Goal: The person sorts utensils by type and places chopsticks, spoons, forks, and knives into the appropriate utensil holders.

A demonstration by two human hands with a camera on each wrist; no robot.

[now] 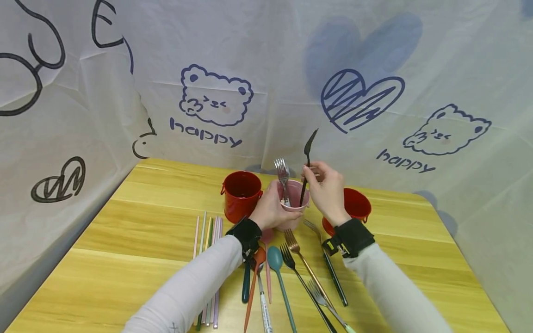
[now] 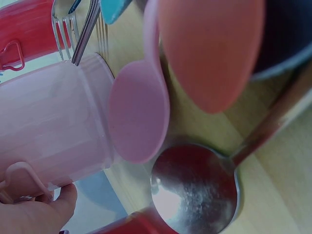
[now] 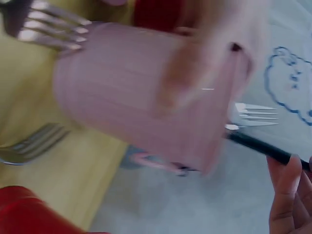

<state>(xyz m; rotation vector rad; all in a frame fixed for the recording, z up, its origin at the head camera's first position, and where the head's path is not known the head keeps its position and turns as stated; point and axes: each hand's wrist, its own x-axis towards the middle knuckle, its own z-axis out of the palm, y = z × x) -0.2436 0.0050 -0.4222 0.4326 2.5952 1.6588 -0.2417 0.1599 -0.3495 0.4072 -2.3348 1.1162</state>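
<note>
My left hand (image 1: 269, 208) grips the side of a pink bucket (image 1: 289, 224), tilted slightly above the table. Two silver forks (image 1: 282, 172) stand in it, tines up. The thumb and fingers of my right hand (image 1: 327, 187) pinch a slim black piece of cutlery (image 1: 308, 148); its lower handle end is inside the bucket's rim. Its head points up and is seen edge-on, so I cannot tell whether it is a fork. In the right wrist view, the dark handle (image 3: 263, 148) crosses the rim beside a silver fork (image 3: 256, 114).
Red buckets (image 1: 241, 196) stand at left and, partly hidden by my right wrist, at right (image 1: 357, 203). Several thin coloured sticks (image 1: 214, 236) lie at left. Spoons, including a teal spoon (image 1: 275, 258), lie in front, with several forks such as a copper fork (image 1: 292, 241) further right.
</note>
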